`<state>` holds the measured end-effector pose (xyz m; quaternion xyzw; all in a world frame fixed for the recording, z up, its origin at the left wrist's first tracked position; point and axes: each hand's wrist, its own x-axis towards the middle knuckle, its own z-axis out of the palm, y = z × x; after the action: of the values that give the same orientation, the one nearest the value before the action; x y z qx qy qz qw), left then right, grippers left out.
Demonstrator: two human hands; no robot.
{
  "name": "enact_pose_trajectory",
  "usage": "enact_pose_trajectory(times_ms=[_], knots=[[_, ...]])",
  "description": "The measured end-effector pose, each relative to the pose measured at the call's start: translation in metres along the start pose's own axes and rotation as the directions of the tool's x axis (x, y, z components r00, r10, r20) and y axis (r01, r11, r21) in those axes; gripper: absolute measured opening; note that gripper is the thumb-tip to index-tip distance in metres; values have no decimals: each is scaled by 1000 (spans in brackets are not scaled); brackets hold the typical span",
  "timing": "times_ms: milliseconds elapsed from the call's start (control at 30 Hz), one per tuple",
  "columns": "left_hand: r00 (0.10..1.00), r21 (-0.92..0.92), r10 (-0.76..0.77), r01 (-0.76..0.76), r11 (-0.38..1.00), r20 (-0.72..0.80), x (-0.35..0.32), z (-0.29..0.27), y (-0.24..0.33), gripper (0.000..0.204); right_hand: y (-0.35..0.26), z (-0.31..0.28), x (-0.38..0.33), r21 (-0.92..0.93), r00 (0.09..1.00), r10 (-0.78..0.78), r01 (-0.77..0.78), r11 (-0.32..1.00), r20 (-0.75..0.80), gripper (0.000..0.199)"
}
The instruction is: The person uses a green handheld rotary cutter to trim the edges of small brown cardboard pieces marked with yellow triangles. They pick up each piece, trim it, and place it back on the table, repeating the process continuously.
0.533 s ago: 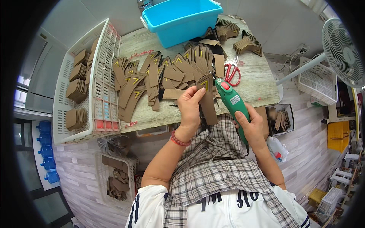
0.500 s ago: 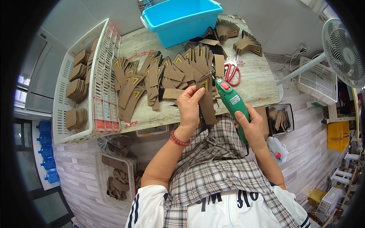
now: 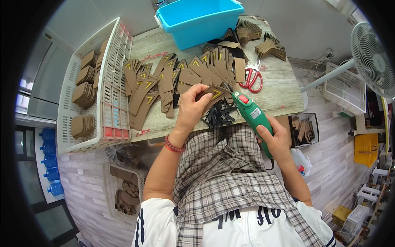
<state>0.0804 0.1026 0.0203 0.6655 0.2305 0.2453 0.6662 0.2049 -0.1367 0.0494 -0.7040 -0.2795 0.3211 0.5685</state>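
Pinching left hand (image 3: 191, 106): your thumb and fingers are closed on the left part of a brown strap piece (image 3: 220, 92), a hold that leaves its yellow chevron facing up in plain sight.
Strap piece: raised and tilted between your two hands, over the near side of the bench (image 3: 282, 96), seemingly held up to be free of the pile behind.
Right hand (image 3: 273, 138): your fingers wrap the lower body of a green corded hand tool (image 3: 256, 114), gripping it, with the thumb laid over the casing, likely to steady it.
Tool nose: aimed up and left, just beside the strap piece's right end (whether the two touch, I cannot tell from this angle).
Black strips (image 3: 220, 114): a loose bunch on the bench by its front edge, just below the strap piece.
Brown pile (image 3: 166, 80): overlapping pieces spread behind your left hand, probably put there for easy reach.
Red-handled scissors (image 3: 255, 80): lying beyond the tool, handles toward you, so they would be simple to pick up.
White crate (image 3: 100, 103): at your left, holding brown stacks (image 3: 84, 94), presumably grouped for order.
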Motion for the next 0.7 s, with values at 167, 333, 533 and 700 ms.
enact_pose_trajectory(times_ms=[167,333,533,700], knots=[[996,106,75,-79,991,37,6,-17,6,10,-2,-5,-5,-64,996,18,-13,998,84,39],[991,165,76,-94,982,111,7,-21,17,12,-6,-6,-6,-83,993,43,-34,996,114,40],[987,74,27,-40,996,161,6,-21,16,11,-5,-4,-6,-71,992,47,-39,997,120,39],[985,-48,10,-2,999,172,7,-21,7,9,-1,-4,-8,-12,990,43,-42,999,136,38]])
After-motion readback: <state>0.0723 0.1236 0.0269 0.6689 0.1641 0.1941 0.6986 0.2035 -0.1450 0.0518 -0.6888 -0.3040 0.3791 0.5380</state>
